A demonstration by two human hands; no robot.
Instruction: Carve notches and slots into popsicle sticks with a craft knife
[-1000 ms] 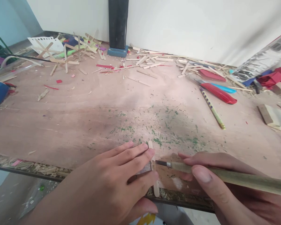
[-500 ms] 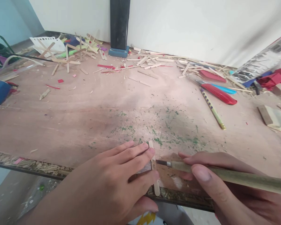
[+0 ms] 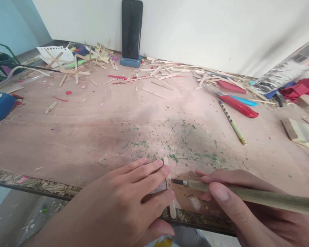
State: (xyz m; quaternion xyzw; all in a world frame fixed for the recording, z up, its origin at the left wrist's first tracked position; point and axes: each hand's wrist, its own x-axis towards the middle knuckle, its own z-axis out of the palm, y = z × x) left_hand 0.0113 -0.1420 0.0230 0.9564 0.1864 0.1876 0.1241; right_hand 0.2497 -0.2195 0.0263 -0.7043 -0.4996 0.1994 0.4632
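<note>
Under the fingers of my left hand (image 3: 134, 195) a pale wooden craft stick (image 3: 172, 210) is pressed down on the table at its front edge. The stick points away from me, and its two ends show past the fingers. My right hand (image 3: 247, 202) is closed around the wooden handle of a slim carving tool (image 3: 208, 186), thumb on top. The tool lies nearly level, and its dark metal tip meets or nearly meets the stick's right side, at a small notch. Part of the stick is hidden by my fingers.
Green shavings (image 3: 175, 154) speckle the wooden table (image 3: 74, 137). A phone (image 3: 132, 31) stands against the white wall. Loose sticks (image 3: 167, 70) lie along the back. A red utility knife (image 3: 239, 105) and a yellowish patterned pencil (image 3: 233, 121) rest to the right, a wood block (image 3: 302, 133) beyond.
The view has tilted up slightly, so the whole scene sits a little lower. Both hands, the carving tool and the craft stick keep nearly the same positions relative to each other.
</note>
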